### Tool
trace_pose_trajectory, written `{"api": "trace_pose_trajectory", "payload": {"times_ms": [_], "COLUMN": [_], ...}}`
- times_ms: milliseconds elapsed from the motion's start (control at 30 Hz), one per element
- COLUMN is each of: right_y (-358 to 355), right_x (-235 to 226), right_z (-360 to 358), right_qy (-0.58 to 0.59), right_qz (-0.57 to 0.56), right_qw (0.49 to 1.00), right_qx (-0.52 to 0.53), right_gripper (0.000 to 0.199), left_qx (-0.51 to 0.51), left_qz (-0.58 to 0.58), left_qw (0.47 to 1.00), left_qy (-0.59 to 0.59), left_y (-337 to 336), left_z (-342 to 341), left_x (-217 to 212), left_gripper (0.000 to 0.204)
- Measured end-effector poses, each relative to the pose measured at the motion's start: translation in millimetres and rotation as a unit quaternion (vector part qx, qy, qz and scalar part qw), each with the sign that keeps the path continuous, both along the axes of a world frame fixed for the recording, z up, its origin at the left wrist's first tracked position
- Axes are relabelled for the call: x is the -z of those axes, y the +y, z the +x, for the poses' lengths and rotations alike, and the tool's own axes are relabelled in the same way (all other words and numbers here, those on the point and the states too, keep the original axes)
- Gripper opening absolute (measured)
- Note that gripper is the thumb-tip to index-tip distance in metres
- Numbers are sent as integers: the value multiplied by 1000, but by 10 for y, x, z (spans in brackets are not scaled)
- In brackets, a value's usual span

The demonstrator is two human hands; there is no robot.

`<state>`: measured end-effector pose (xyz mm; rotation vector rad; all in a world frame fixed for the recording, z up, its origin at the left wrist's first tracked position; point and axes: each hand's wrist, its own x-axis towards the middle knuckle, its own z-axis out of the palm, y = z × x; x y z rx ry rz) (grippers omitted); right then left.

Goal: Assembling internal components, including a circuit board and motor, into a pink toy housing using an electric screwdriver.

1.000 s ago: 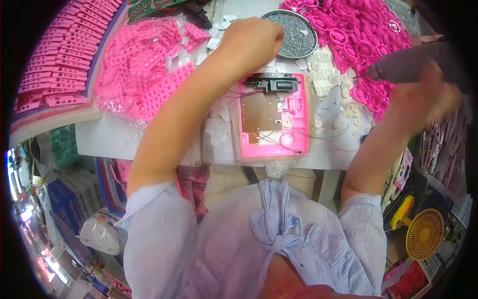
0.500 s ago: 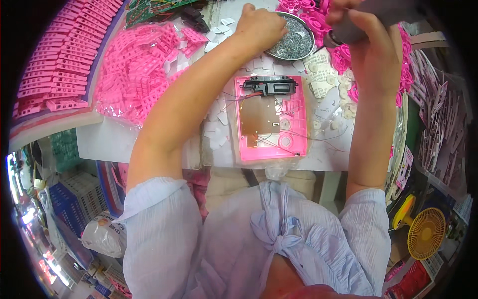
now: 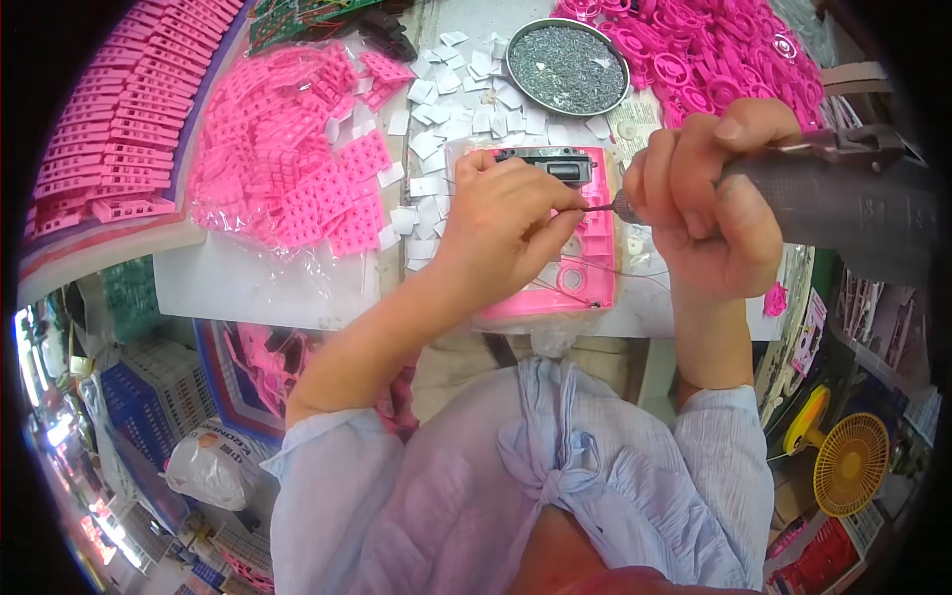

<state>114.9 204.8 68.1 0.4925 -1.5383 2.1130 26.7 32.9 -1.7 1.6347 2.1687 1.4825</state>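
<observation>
Head view: left hand (image 3: 501, 223) pinches the bit tip over a pink plastic rectangular casing (image 3: 575, 268); right hand (image 3: 704, 203) grips a grey electric screwdriver (image 3: 823, 193); clear bag of pink parts (image 3: 288, 169) lies left.

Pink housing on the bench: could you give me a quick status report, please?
Left hand pinching at driver tip. Right hand gripping grey electric screwdriver. Pink housing flat on table, under both hands. Nothing blocking.
</observation>
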Motion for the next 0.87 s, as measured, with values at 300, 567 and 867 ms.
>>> {"api": "trace_pose_trajectory", "payload": {"times_ms": [300, 567, 867], "right_y": [20, 66, 132], "right_x": [-40, 231, 613], "right_z": [-11, -249, -453], "right_qy": [15, 23, -65], "right_qz": [0, 33, 19], "right_qw": [1000, 993, 993], "right_qx": [-12, 115, 93], "right_gripper": [32, 24, 11], "left_qx": [-9, -125, -99], "left_qz": [22, -52, -119], "left_qw": [1000, 978, 973], "left_qy": [10, 161, 170], "left_y": [53, 116, 97], "left_z": [-31, -69, -154], "left_x": [-3, -66, 121], "left_gripper": [10, 19, 18]}}
